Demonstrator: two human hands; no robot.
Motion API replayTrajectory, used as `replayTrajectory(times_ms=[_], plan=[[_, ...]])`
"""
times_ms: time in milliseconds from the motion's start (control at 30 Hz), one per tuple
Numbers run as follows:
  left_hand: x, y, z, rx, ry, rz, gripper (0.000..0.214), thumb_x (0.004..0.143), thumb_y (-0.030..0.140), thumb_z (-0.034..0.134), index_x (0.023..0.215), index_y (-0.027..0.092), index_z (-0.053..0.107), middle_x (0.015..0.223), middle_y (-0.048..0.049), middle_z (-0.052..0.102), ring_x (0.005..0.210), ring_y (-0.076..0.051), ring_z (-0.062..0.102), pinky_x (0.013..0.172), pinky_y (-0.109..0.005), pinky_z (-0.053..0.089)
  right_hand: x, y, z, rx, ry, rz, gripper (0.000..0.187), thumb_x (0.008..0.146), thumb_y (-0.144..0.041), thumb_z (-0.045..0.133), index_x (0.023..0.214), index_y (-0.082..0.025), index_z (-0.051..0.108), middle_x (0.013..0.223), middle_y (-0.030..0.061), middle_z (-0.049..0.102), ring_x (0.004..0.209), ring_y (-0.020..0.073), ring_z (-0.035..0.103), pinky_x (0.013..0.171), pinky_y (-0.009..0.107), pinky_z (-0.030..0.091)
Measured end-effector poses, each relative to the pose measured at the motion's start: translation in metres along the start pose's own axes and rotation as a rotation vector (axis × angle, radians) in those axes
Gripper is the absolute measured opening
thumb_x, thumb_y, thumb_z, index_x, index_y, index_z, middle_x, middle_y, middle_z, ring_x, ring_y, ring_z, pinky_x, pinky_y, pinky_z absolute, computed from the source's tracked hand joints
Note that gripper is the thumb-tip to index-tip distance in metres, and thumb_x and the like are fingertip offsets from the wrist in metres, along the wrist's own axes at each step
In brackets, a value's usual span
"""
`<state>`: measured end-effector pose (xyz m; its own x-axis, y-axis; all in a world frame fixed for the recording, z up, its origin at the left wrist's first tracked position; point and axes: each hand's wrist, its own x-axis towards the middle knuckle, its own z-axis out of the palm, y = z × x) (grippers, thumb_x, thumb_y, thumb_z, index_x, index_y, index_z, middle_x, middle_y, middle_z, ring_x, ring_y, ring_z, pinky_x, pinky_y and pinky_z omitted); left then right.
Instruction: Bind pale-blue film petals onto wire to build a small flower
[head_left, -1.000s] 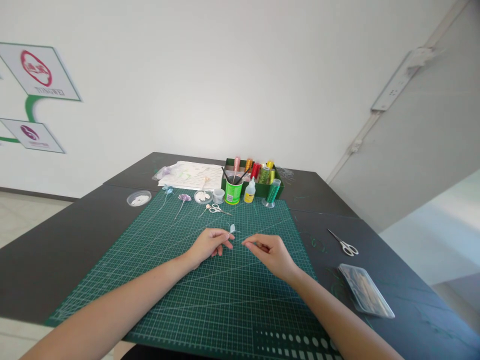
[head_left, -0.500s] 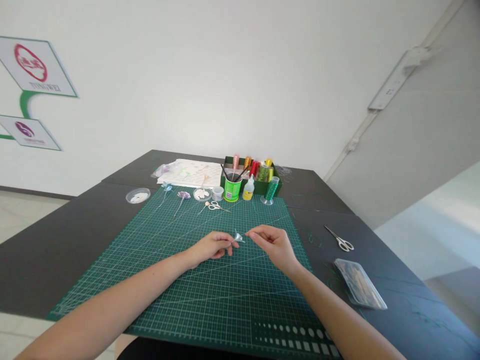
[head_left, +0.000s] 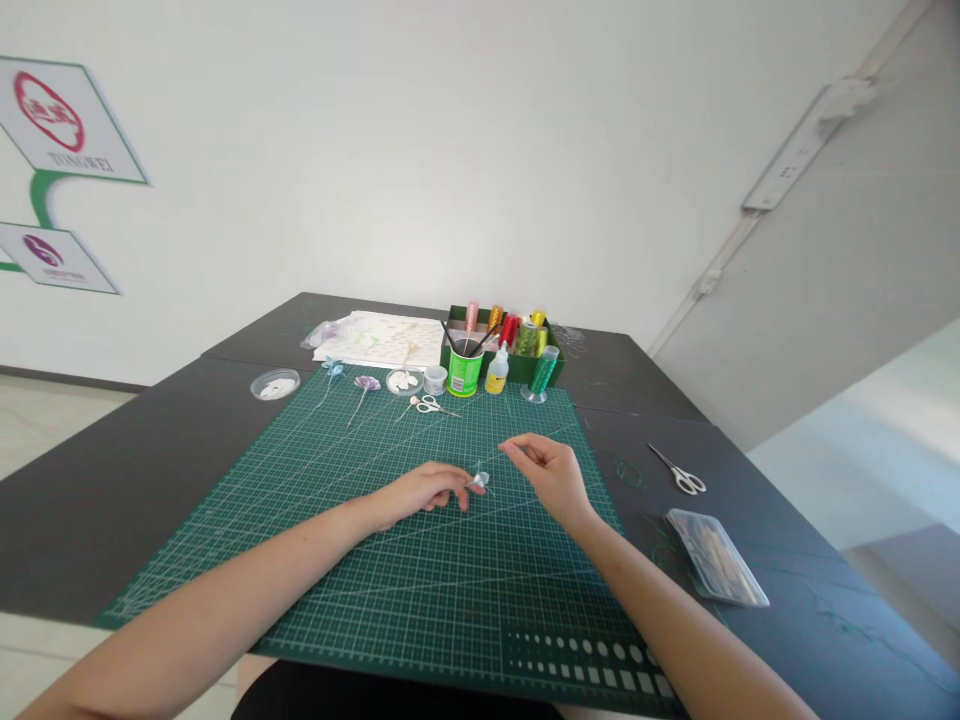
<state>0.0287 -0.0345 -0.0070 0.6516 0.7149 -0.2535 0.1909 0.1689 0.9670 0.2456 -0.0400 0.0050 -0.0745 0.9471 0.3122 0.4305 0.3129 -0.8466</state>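
Note:
Between the thumb and fingers of my left hand point(head_left: 429, 488) is the thin stem of a small pale blue flower point(head_left: 481, 480). Its petals stick out past the fingertips, over the green cutting mat point(head_left: 420, 590). My right hand point(head_left: 551, 475) is closed in a pinch, a little up and to the right of the flower. A faint thread-like strand seems to run from its fingertips toward the petals; it is too fine to see clearly.
Beyond my hands lie finished-looking flowers point(head_left: 367, 384), small scissors point(head_left: 431, 404), a green can point(head_left: 465, 372), a glue bottle point(head_left: 497, 372) and a green thread spool point(head_left: 544, 372). A box point(head_left: 556, 368) holds more spools. At right are scissors point(head_left: 684, 478) and a clear case point(head_left: 716, 560).
My right hand has moved slightly up and right, away from the flower. In my left fingers the flower has turned, its petals now facing differently.

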Motion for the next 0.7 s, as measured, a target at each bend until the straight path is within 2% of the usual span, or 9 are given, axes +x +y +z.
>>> replayTrajectory(times_ms=[200, 500, 700], plan=[[0.0002, -0.0037, -0.0007, 0.018, 0.056, -0.011, 0.045, 0.086, 0.048, 0.048, 0.105, 0.014, 0.071, 0.073, -0.0020, 0.057, 0.054, -0.009, 0.032, 0.046, -0.021, 0.022, 0.0003, 0.0001, -0.0004, 0.000, 0.015, -0.001, 0.032, 0.081, -0.045, 0.058, 0.074, -0.017, 0.070, 0.048, -0.0065, 0.027, 0.047, 0.0097, 0.026, 0.047, 0.025, 0.025], [0.0005, -0.0035, -0.0019, -0.052, 0.124, -0.015, 0.041, 0.083, 0.047, 0.053, 0.102, 0.015, 0.070, 0.073, -0.0008, 0.055, 0.052, -0.007, 0.027, 0.045, -0.021, 0.018, 0.0001, 0.0023, -0.0015, -0.005, 0.032, -0.004, 0.032, 0.081, -0.045, 0.059, 0.074, -0.016, 0.070, 0.050, -0.0067, 0.025, 0.048, 0.0097, 0.024, 0.048, 0.025, 0.023], [-0.0004, -0.0005, -0.0040, -0.152, 0.122, -0.027, 0.041, 0.084, 0.046, 0.053, 0.104, 0.014, 0.070, 0.072, 0.0001, 0.051, 0.050, -0.006, 0.022, 0.045, -0.022, 0.013, -0.0014, -0.0019, -0.0027, 0.016, 0.052, -0.008, 0.030, 0.082, -0.044, 0.059, 0.074, -0.017, 0.070, 0.049, -0.0067, 0.025, 0.048, 0.0098, 0.025, 0.049, 0.025, 0.023]])
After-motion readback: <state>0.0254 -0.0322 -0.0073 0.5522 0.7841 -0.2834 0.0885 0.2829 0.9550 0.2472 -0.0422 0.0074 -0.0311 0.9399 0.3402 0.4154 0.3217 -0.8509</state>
